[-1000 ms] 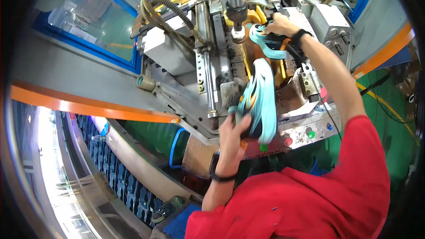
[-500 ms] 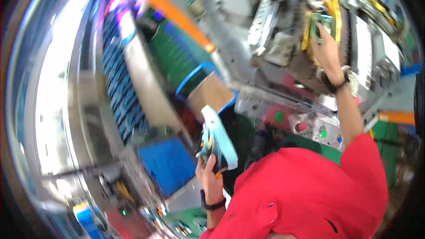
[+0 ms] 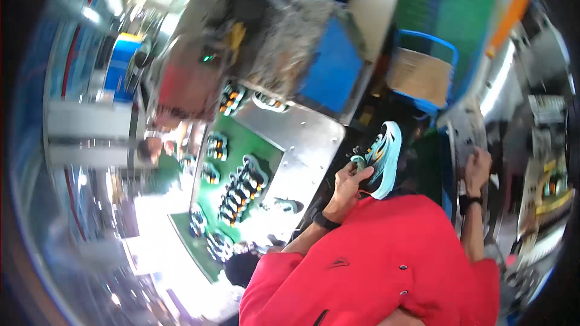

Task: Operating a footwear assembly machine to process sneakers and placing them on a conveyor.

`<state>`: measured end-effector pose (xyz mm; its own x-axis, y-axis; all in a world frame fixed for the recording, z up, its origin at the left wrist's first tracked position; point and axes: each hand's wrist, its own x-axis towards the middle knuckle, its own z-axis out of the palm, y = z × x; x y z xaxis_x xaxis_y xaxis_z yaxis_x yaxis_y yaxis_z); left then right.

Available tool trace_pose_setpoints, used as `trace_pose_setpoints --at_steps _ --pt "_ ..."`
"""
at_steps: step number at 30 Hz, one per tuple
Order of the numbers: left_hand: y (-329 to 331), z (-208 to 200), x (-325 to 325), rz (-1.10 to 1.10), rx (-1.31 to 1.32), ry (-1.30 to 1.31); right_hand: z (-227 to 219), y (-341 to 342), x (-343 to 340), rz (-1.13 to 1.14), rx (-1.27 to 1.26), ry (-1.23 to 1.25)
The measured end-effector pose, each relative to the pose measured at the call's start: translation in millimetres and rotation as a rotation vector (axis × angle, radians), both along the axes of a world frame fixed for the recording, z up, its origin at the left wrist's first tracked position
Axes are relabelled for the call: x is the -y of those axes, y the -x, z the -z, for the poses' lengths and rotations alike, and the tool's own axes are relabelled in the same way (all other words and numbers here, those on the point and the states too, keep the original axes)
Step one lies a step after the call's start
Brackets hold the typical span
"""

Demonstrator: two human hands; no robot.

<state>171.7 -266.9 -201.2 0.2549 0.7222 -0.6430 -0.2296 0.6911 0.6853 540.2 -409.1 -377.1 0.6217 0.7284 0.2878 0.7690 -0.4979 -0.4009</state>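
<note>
A sneaker (image 3: 389, 157) with a pale turquoise sole and a dark upper with orange accents is in my left hand (image 3: 345, 188). My thumb lies across its side, and the sole faces right. My right hand (image 3: 477, 172) rests at the edge of a metal control panel (image 3: 468, 124), fingers curled, with nothing visible in them. It covers part of the panel, so whatever lies under the fingers is hidden. Right of that hand is a machine with yellow clamps (image 3: 553, 205), partly blurred, with something greenish between them.
Several similar sneakers (image 3: 241, 190) stand on a green surface (image 3: 269, 160) to the left, beside a bare metal plate (image 3: 314, 151). Beyond it is a blue slanted panel (image 3: 332, 66). A blue-framed cart with a brown board (image 3: 420, 75) stands ahead. An orange bar (image 3: 510, 12) rises at far right.
The view has swung left, bringing the sneakers on the green surface into sight. My right hand has left the yellow clamps for the panel edge. The sneaker is still in my left hand.
</note>
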Motion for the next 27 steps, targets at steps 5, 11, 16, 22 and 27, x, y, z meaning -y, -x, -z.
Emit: trace_pose_setpoints --at_steps 5,11,16,22,27 --pt "91.3 20.8 -17.2 -0.314 -0.061 0.038 -218.7 77.2 -125.6 -0.375 -0.534 -0.496" --pt "221.8 103.7 -80.1 -0.650 -0.079 0.043 -467.9 277.5 -211.3 -1.422 -0.173 -0.363" --pt "354.9 175.6 -151.1 -0.943 -0.261 -0.011 -462.2 408.5 -310.0 -1.834 -0.104 -0.889" --pt "491.4 187.6 -269.4 -1.095 -0.334 -0.028 -508.8 504.5 -502.7 -1.736 0.558 -0.537" --pt "627.8 221.8 -329.9 -1.041 -0.932 -0.261 -513.9 630.3 -656.8 -1.747 0.751 -0.506"
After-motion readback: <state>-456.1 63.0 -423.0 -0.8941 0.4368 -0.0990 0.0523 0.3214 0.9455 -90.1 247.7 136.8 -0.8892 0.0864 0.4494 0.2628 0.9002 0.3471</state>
